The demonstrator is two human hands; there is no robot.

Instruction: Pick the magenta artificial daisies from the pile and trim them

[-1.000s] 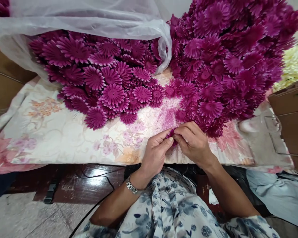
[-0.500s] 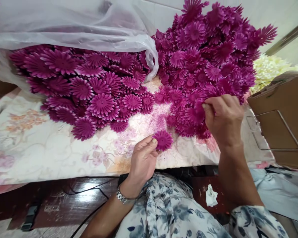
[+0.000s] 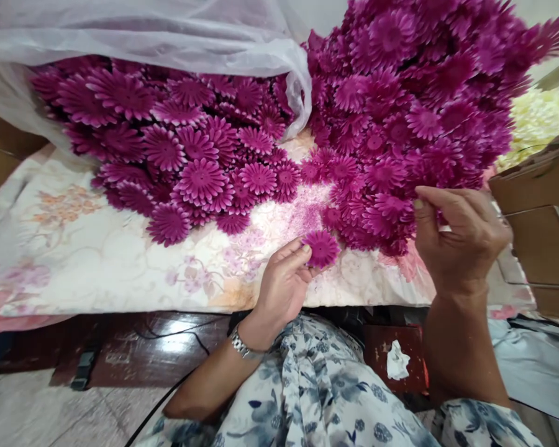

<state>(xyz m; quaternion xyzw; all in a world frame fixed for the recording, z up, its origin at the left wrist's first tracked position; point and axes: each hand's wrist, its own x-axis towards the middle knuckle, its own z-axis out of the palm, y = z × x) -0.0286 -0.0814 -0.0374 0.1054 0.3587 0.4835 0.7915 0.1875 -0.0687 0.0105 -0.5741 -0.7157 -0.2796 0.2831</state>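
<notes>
My left hand point(image 3: 286, 282) pinches a small magenta fabric flower point(image 3: 322, 248) just above the floral cloth point(image 3: 97, 261). My right hand point(image 3: 459, 239) is curled at the lower right edge of the right flower heap point(image 3: 414, 105), fingers closed at the petals; what it grips is hidden. A second heap of larger magenta flowers point(image 3: 177, 143) spills out from under a clear plastic bag point(image 3: 144, 37) on the left. Magenta dust point(image 3: 302, 217) speckles the cloth between the heaps.
A brown cardboard box point(image 3: 540, 217) with a wire handle stands at the right. Pale yellow flowers point(image 3: 535, 118) lie behind it. A dark wooden edge point(image 3: 135, 347) and a black cable run below the cloth. A crumpled white scrap point(image 3: 397, 360) lies by my lap.
A second ago both hands pinched one flower together. The right hand left it and reached up into the right heap, then drew back to the heap's edge. The left hand kept the flower.
</notes>
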